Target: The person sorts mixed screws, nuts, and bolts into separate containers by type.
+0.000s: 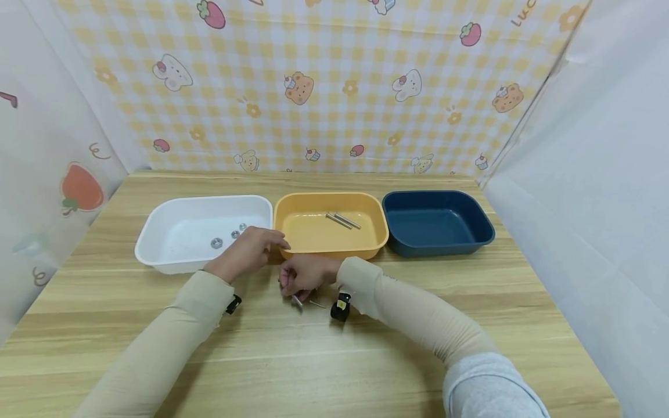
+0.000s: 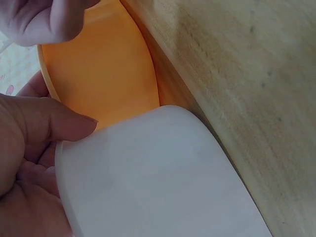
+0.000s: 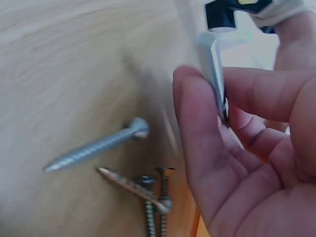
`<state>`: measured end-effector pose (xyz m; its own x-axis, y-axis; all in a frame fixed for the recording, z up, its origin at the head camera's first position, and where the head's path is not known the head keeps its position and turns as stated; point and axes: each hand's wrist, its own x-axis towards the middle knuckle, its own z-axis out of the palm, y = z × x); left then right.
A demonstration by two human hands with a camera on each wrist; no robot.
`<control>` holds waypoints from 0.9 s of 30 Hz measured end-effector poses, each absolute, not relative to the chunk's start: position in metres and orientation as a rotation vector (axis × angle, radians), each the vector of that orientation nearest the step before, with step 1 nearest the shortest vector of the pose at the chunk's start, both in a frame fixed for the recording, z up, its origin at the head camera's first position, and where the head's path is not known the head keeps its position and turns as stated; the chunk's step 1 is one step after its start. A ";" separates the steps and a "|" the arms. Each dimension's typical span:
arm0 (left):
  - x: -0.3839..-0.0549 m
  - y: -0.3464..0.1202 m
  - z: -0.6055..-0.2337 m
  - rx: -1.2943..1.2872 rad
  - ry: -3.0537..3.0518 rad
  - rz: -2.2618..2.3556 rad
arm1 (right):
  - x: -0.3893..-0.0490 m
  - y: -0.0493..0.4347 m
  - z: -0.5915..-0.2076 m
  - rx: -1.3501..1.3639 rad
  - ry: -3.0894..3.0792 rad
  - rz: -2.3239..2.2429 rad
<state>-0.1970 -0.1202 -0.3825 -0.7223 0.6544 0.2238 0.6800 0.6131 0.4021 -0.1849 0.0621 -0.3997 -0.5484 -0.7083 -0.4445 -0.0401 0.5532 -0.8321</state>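
My left hand point(image 1: 250, 251) rests over the adjoining rims of the white bin point(image 1: 162, 264) and yellow bin point(image 1: 334, 254), its fingers loosely bent. The left wrist view shows the thumb point(image 2: 74, 124) outside the rims, with other fingers behind them. My right hand point(image 1: 308, 271) is low over the table in front of the yellow bin. Between thumb and fingers it pinches a silver bolt point(image 3: 213, 66), slightly blurred. Beside it on the table lie a silver screw point(image 3: 94, 148), a coppery-looking screw point(image 3: 128, 185) and two darker screws point(image 3: 149, 212).
Several nuts point(image 1: 216, 243) lie in the white bin. Two long bolts point(image 1: 340, 220) lie side by side in the yellow one. A dark blue bin point(image 1: 439, 251) stands at the right of the row. Behind the wooden table point(image 1: 324, 371) hangs a checked cloth point(image 1: 350, 116).
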 end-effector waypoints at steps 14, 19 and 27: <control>-0.195 -0.123 -0.389 -1.189 -2.712 -0.687 | -0.185 0.067 -0.382 -0.500 1.758 -1.110; -0.197 -0.123 -0.388 -1.169 -2.707 -0.717 | -0.195 0.077 -0.367 -0.548 1.760 -1.095; -0.199 -0.123 -0.387 -1.156 -2.737 -0.777 | -0.220 0.093 -0.347 -0.510 1.786 -1.138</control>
